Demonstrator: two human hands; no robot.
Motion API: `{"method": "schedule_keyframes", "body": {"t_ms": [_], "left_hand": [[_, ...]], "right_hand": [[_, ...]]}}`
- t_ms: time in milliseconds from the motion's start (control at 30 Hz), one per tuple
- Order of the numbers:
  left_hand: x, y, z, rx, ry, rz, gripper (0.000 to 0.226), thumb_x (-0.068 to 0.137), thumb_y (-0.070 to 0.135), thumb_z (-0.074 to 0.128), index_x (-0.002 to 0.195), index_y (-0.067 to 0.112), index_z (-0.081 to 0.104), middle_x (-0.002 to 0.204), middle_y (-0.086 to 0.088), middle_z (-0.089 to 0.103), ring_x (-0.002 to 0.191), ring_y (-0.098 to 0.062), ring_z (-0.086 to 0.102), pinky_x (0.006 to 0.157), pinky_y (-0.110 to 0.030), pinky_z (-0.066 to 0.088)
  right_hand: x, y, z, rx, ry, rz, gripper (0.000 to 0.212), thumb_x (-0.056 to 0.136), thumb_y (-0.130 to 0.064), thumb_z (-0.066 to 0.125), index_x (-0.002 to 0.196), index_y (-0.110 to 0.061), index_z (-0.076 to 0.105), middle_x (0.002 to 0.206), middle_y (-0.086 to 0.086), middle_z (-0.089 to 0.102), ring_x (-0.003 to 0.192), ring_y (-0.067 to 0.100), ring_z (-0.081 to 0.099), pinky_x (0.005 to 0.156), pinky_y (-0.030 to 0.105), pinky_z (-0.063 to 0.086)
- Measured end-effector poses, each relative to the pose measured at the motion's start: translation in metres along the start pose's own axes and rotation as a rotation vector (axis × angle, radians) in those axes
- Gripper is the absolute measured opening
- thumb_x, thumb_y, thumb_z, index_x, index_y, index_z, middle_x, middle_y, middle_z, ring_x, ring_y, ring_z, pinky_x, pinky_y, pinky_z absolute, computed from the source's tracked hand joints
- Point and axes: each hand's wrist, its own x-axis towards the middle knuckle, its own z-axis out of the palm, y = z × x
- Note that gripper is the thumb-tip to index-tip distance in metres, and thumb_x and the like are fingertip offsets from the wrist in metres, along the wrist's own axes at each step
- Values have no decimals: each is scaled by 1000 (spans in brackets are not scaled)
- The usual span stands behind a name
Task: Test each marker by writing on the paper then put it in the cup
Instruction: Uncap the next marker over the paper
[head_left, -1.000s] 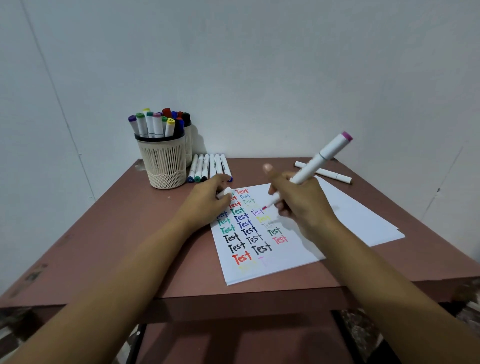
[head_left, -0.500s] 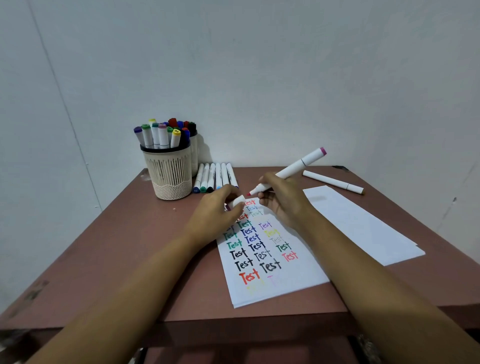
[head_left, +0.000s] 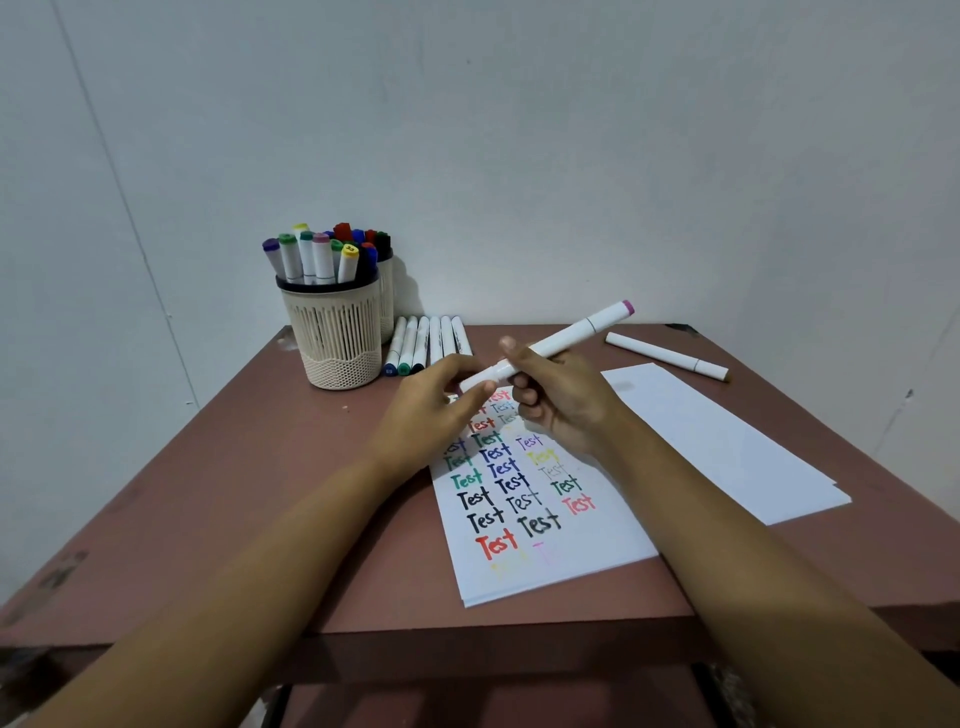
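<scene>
My right hand (head_left: 563, 402) grips a white marker (head_left: 571, 335) with a pink end, held slanting above the paper (head_left: 587, 551). My left hand (head_left: 428, 415) pinches the white cap (head_left: 480, 382) at the marker's lower end, where cap and barrel meet. The paper is covered with the word "Test" in many colours. A beige slotted cup (head_left: 337, 338) holding several markers stands at the back left of the table.
Several capped markers (head_left: 427, 343) lie in a row right of the cup. One white marker (head_left: 667, 356) lies at the back right. Blank sheets (head_left: 727, 447) lie right of the written paper. The brown table (head_left: 260, 493) abuts a white wall.
My right hand lifted the marker's tip off the paper and swung it toward my left hand. The cap held there now sits against the marker's lower end.
</scene>
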Motion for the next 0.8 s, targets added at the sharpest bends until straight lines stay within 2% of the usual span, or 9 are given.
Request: {"method": "schedule_keyframes", "body": {"t_ms": [100, 167, 267, 400, 500, 633, 800], "left_hand": [[-1, -2, -1, 65, -30, 14, 21, 92, 25, 57, 104, 10, 65, 80, -6, 66, 73, -16, 60, 68, -30, 45], [-3, -2, -1, 115, -9, 91, 26, 92, 28, 55, 102, 7, 65, 73, -8, 64, 69, -23, 60, 65, -36, 42], [-4, -1, -1, 169, 25, 168, 34, 87, 33, 49, 99, 6, 65, 69, -6, 62, 64, -21, 57, 60, -34, 41], [-3, -1, -1, 259, 61, 272, 25, 87, 27, 53, 94, 5, 64, 66, -3, 59, 58, -17, 51, 54, -30, 39], [-1, -1, 1, 356, 130, 357, 16, 85, 18, 57, 90, 3, 60, 71, -7, 60, 61, -19, 51, 55, -29, 36], [-2, -1, -1, 377, 137, 404, 27, 85, 25, 49, 90, 1, 62, 71, -7, 61, 60, -23, 54, 53, -30, 41], [-2, -1, 2, 402, 135, 452, 21, 86, 17, 51, 92, 0, 61, 73, -11, 63, 61, -28, 57, 54, -33, 43]], "right_hand": [[-1, 1, 0, 32, -17, 37, 25, 88, -23, 65, 70, -11, 52, 54, -4, 42, 46, 6, 38, 41, 16, 30], [-1, 2, 2, 55, -15, 62, 27, 89, -21, 64, 68, -12, 50, 54, -4, 41, 44, 5, 38, 40, 16, 30], [-2, 3, 5, 100, 1, 85, 28, 89, -18, 64, 66, -11, 50, 52, -3, 41, 43, 5, 38, 40, 15, 30], [-3, 2, 6, 178, 10, 121, 30, 90, -17, 63, 64, -11, 51, 50, -3, 42, 41, 5, 38, 39, 15, 30], [-2, 3, 10, 208, 24, 143, 31, 91, -17, 62, 63, -11, 48, 47, -4, 42, 39, 4, 37, 37, 15, 29], [-2, 3, 12, 227, 36, 143, 29, 90, -15, 62, 65, -11, 49, 47, -3, 42, 38, 4, 37, 36, 15, 28], [-3, 4, 11, 266, 31, 158, 28, 91, -14, 61, 67, -12, 48, 47, -4, 40, 38, 4, 35, 36, 15, 27]]}}
